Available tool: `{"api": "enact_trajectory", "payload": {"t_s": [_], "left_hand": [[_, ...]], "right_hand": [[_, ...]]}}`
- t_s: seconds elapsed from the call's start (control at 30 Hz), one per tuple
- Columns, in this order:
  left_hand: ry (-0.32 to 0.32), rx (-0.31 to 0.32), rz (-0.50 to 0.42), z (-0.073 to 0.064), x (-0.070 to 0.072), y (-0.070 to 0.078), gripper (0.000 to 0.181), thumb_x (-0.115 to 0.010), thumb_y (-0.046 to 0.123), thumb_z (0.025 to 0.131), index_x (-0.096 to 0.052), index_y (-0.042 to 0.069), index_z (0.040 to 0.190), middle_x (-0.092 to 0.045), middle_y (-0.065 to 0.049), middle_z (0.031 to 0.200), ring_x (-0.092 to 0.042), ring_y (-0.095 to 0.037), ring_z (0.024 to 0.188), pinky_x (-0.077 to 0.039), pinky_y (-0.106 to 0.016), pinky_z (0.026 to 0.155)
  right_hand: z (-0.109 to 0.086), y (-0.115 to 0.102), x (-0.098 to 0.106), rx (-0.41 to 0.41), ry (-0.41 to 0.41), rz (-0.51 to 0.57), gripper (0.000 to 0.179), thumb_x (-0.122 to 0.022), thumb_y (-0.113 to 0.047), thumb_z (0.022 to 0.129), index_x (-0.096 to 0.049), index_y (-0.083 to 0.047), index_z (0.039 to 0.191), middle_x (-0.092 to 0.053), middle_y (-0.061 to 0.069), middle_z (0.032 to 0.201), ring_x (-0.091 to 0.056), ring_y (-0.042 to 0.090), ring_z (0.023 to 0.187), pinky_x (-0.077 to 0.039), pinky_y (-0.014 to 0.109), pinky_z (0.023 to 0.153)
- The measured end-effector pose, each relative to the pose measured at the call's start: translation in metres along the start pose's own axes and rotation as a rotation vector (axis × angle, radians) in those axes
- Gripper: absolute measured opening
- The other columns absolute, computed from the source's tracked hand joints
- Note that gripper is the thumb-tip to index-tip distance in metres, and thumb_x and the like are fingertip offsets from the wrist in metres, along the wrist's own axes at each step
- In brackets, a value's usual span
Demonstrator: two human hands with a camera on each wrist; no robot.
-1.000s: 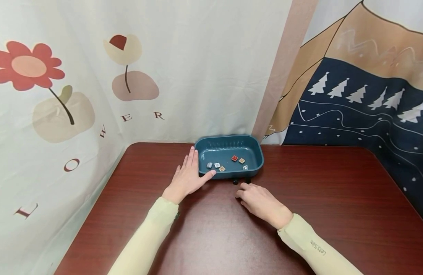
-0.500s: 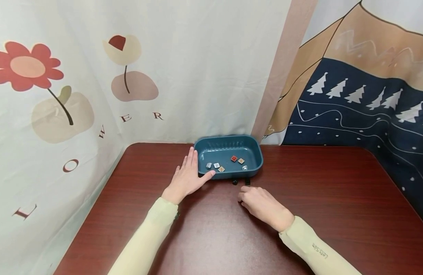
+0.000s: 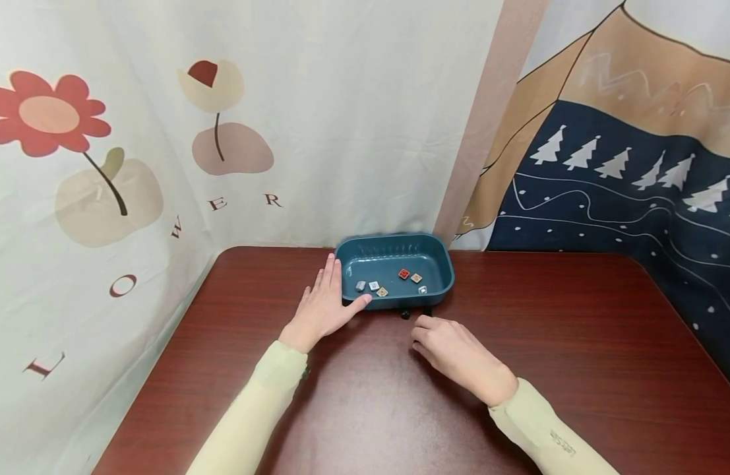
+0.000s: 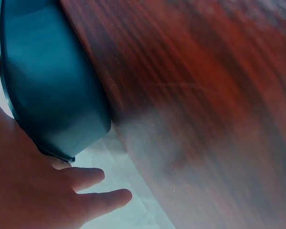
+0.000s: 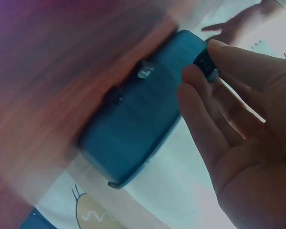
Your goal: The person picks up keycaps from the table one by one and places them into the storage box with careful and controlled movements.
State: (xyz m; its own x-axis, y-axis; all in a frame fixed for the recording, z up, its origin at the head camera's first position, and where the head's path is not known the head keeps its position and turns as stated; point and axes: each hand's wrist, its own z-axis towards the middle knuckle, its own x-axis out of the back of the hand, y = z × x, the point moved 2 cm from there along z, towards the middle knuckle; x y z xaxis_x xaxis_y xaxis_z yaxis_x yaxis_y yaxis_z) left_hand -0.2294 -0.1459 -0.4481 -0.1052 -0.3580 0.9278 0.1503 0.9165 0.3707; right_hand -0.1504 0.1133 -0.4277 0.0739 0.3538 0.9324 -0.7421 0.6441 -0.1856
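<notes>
My left hand [image 3: 318, 311] rests with straight fingers against the left end of a teal tray [image 3: 394, 303], its thumb along the front rim. In the left wrist view the fingers [image 4: 83, 179] lie by the tray's end wall. My right hand [image 3: 459, 356] hovers just in front of the tray, fingers bent. Its thumb and fingertips pinch a small dark piece with faint light marks [image 5: 204, 61], seen in the right wrist view; its exact kind is unclear. Two more small black pieces, a left one [image 3: 405, 315] and a right one [image 3: 427, 311], lie by the tray's front wall.
Several small square pieces lie inside the tray, among them a red one [image 3: 403, 274], a tan one [image 3: 416, 278] and a whitish one [image 3: 373, 285]. The dark red wooden table [image 3: 578, 343] meets a printed curtain [image 3: 353, 132] at the back.
My right hand has shifted slightly right, then a little forward, its wrist swinging right. At half a second ago the right black piece showed more fully. The left hand has stayed in place.
</notes>
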Motion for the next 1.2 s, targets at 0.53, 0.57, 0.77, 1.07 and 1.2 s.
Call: {"api": "enact_trajectory", "payload": {"t_s": [0.53,0.57,0.77,1.07,1.2], "left_hand": [[-0.006,0.003,-0.005,-0.001,0.001,0.001,0.114,-0.044,0.081,0.092,-0.003,0.004,0.166,0.006,-0.008,0.174,-0.013,-0.039,0.157,-0.022,-0.067,0.118],[-0.004,0.001,-0.006,-0.001,0.001,0.001,0.114,-0.045,0.081,0.092,-0.003,0.004,0.166,0.005,-0.009,0.174,-0.014,-0.039,0.157,-0.023,-0.067,0.118],[0.003,-0.003,0.004,-0.001,0.001,0.001,0.115,-0.044,0.081,0.092,-0.004,0.003,0.166,0.003,-0.010,0.174,-0.016,-0.040,0.157,-0.024,-0.067,0.117],[-0.012,0.002,-0.002,0.000,0.002,0.001,0.115,-0.044,0.081,0.092,-0.003,0.003,0.166,0.007,-0.008,0.174,-0.014,-0.040,0.157,-0.022,-0.067,0.118],[-0.013,0.002,-0.004,-0.001,0.002,0.001,0.115,-0.044,0.081,0.092,-0.003,0.003,0.166,0.008,-0.008,0.174,-0.014,-0.040,0.157,-0.022,-0.066,0.119]], "right_hand": [[0.006,0.006,0.021,0.018,0.254,0.064,0.021,-0.086,-0.004,0.084,-0.079,-0.011,0.103,-0.071,-0.004,0.100,-0.068,0.008,0.088,-0.058,0.026,0.079],[0.007,0.006,0.022,0.010,0.263,0.072,0.021,-0.086,-0.005,0.085,-0.079,-0.011,0.103,-0.071,-0.004,0.100,-0.068,0.009,0.088,-0.058,0.026,0.079],[0.011,0.012,0.027,-0.044,0.293,0.080,0.020,-0.085,-0.008,0.086,-0.079,-0.010,0.106,-0.072,0.000,0.104,-0.069,0.013,0.094,-0.059,0.029,0.082],[0.016,0.020,0.028,-0.078,0.327,0.090,0.021,-0.084,-0.009,0.087,-0.079,-0.006,0.107,-0.071,0.002,0.104,-0.069,0.014,0.091,-0.059,0.032,0.078],[0.020,0.024,0.026,-0.096,0.335,0.090,0.019,-0.083,-0.008,0.089,-0.079,-0.007,0.107,-0.071,0.002,0.105,-0.069,0.015,0.092,-0.059,0.032,0.077]]}}
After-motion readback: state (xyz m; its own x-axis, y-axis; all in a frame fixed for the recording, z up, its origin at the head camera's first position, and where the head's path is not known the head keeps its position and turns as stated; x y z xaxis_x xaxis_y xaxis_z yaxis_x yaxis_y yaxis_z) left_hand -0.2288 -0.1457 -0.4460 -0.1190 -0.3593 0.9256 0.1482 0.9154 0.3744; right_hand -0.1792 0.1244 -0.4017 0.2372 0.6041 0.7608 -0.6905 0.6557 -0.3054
